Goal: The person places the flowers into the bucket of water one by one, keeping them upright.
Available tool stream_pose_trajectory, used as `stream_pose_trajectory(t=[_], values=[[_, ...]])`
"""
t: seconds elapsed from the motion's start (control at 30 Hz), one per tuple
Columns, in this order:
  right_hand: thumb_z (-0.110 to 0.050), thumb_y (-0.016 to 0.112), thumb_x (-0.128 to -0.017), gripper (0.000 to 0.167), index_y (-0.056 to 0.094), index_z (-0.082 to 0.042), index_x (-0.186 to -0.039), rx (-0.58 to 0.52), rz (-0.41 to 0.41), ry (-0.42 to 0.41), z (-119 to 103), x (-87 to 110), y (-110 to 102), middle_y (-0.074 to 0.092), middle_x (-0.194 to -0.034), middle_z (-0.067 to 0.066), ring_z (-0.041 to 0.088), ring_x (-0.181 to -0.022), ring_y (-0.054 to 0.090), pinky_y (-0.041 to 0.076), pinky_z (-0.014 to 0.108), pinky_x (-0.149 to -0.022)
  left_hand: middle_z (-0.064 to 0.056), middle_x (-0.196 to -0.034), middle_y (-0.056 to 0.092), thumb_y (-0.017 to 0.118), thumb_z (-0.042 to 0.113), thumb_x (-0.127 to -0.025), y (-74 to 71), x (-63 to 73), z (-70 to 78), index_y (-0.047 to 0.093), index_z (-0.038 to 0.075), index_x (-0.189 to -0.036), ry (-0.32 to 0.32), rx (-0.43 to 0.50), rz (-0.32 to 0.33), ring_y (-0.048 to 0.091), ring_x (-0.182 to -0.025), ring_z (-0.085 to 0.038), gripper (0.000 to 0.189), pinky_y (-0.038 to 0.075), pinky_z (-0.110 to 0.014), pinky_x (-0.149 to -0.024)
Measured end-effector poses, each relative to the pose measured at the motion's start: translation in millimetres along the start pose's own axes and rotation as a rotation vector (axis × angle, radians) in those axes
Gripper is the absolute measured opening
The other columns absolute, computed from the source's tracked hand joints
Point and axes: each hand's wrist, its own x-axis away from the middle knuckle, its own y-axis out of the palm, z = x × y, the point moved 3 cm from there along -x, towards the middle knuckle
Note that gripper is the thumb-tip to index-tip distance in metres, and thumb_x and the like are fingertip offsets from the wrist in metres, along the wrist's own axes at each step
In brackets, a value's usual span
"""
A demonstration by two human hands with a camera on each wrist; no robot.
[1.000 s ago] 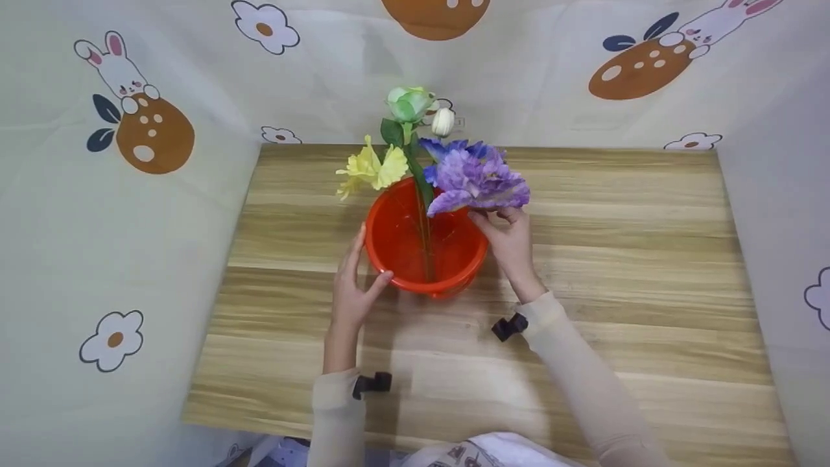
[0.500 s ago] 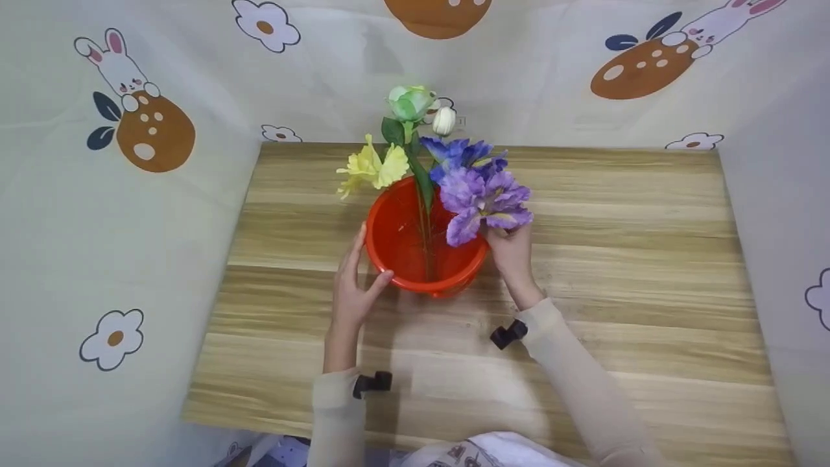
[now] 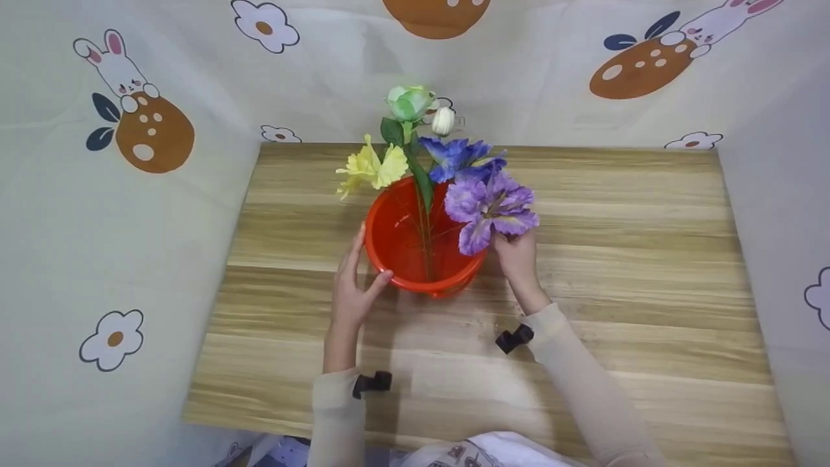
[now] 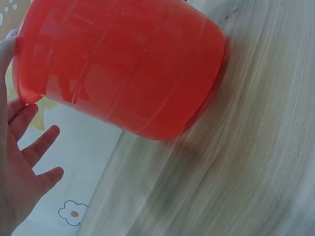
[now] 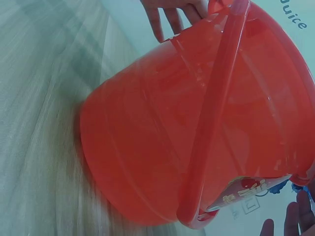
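An orange-red plastic bucket (image 3: 382,259) stands on the table, with several artificial flowers in it. My left hand (image 3: 350,295) rests against its left and front side, the thumb at the rim and the fingers fairly straight; the left wrist view shows spread fingers (image 4: 42,147) beside the bucket wall. At the right rim my right hand (image 3: 519,263) holds a purple iris (image 3: 489,211) just under its bloom; the petals hide the fingertips. Behind that bloom is a blue iris (image 3: 454,155). A yellow flower (image 3: 373,168), a green rose (image 3: 410,104) and a white bud (image 3: 443,121) lean over the back.
The wood-grain table (image 3: 648,272) extends on all sides of the bucket. A patterned cloth (image 3: 532,78) encloses its back and sides. The bucket's handle (image 5: 211,123) hangs down its outside in the right wrist view.
The purple iris has turned its face upward and shifted right and toward the front along with my right hand, uncovering more of the blue iris. My left hand and the bucket have stayed still.
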Motion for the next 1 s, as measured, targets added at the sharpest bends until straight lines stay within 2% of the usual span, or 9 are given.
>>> stream_pose_trajectory(t=[0.1,0.23,0.37,0.67,0.9,1.0], values=[[0.004,0.062,-0.082,0.039,0.056,0.013,-0.119,0.008,-0.013,0.023,0,2.5,-2,0.064,-0.117,0.026,0.007,-0.103,0.061,0.050,0.027,-0.102,0.003,-0.160,0.040,0.075,0.038,-0.084,-0.2,0.4,-0.5,0.035,0.025,-0.156,-0.002,-0.003,0.001,0.042,-0.145,-0.025,0.084,0.032,-0.061,-0.117],[0.003,0.062,-0.084,0.041,0.055,0.012,-0.123,-0.007,-0.052,0.050,0,4.3,-4,0.062,-0.123,0.028,0.014,-0.110,0.062,0.048,0.034,-0.109,0.002,-0.160,0.040,0.076,0.035,-0.084,-0.2,0.1,-0.8,0.035,0.024,-0.156,0.010,-0.003,0.002,0.042,-0.145,-0.026,0.083,0.033,-0.059,-0.117],[0.004,0.062,-0.085,0.043,0.054,0.011,-0.127,-0.016,-0.069,0.078,1,5.2,-6,0.061,-0.128,0.028,0.017,-0.114,0.061,0.047,0.034,-0.110,0.000,-0.160,0.040,0.076,0.033,-0.085,-0.2,-0.2,-1.6,0.037,0.021,-0.155,0.030,0.002,0.005,0.041,-0.146,-0.026,0.081,0.032,-0.058,-0.119],[0.007,0.063,-0.084,0.038,0.058,0.009,-0.121,-0.080,-0.049,0.047,-5,-6.7,-4,0.067,-0.116,0.016,0.008,-0.104,0.063,0.051,0.027,-0.101,0.002,-0.160,0.041,0.076,0.034,-0.085,0.0,0.0,-1.8,0.035,0.025,-0.156,0.011,-0.007,0.001,0.041,-0.145,-0.025,0.082,0.033,-0.057,-0.119],[0.006,0.062,-0.084,0.034,0.061,0.012,-0.117,-0.074,-0.023,0.075,-7,-17.3,-1,0.070,-0.114,0.021,0.007,-0.097,0.064,0.054,0.022,-0.093,0.001,-0.160,0.040,0.076,0.036,-0.084,0.5,0.1,-1.2,0.034,0.027,-0.156,-0.002,0.003,-0.004,0.041,-0.146,-0.024,0.083,0.032,-0.058,-0.119],[0.005,0.061,-0.085,0.032,0.062,0.013,-0.116,-0.081,-0.024,0.074,-9,-21.0,0,0.070,-0.110,0.017,0.005,-0.095,0.064,0.055,0.020,-0.089,-0.001,-0.160,0.039,0.076,0.030,-0.084,0.5,-0.2,-0.5,0.034,0.026,-0.156,-0.007,0.001,-0.005,0.041,-0.146,-0.024,0.084,0.031,-0.059,-0.119]])
